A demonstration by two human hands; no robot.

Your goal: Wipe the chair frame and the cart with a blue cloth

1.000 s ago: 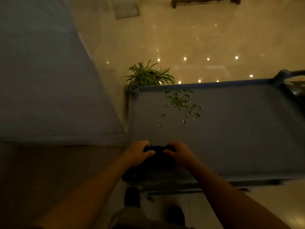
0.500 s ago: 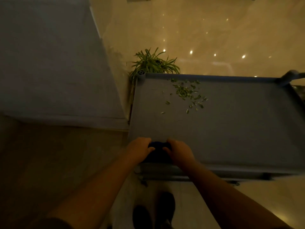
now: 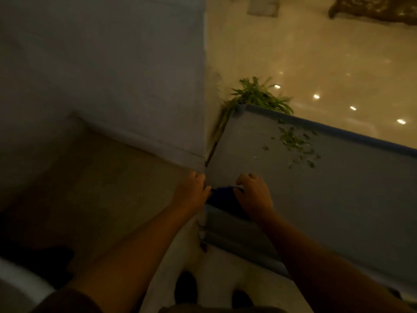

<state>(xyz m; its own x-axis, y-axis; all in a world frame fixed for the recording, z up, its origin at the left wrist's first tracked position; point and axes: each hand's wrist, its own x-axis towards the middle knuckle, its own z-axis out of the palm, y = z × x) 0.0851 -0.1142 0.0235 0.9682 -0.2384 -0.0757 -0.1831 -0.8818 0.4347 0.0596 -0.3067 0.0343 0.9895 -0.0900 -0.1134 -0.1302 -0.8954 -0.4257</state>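
Note:
The grey cart (image 3: 338, 199) with a blue rim fills the right half of the view, tilted in frame. A dark blue cloth (image 3: 222, 196) lies bunched over the cart's near left corner. My left hand (image 3: 191, 192) grips the cloth's left end at the corner edge. My right hand (image 3: 253, 196) holds its right end, fingers curled on the cart top. Most of the cloth is hidden between and under the hands. Green leaf scraps (image 3: 295, 143) lie scattered on the cart top farther back. No chair frame is in sight.
A pale wall block (image 3: 101, 75) stands left of the cart, touching its far left corner. A green potted plant (image 3: 255, 96) sits behind that corner. Glossy floor (image 3: 316, 41) spreads beyond, with dark wooden furniture (image 3: 372, 10) at the top right. My shoes (image 3: 185, 288) show below.
The view has swung left and tilted, so the cart now sits to the right. Both hands have stayed on the cloth and shifted to the cart's near left corner.

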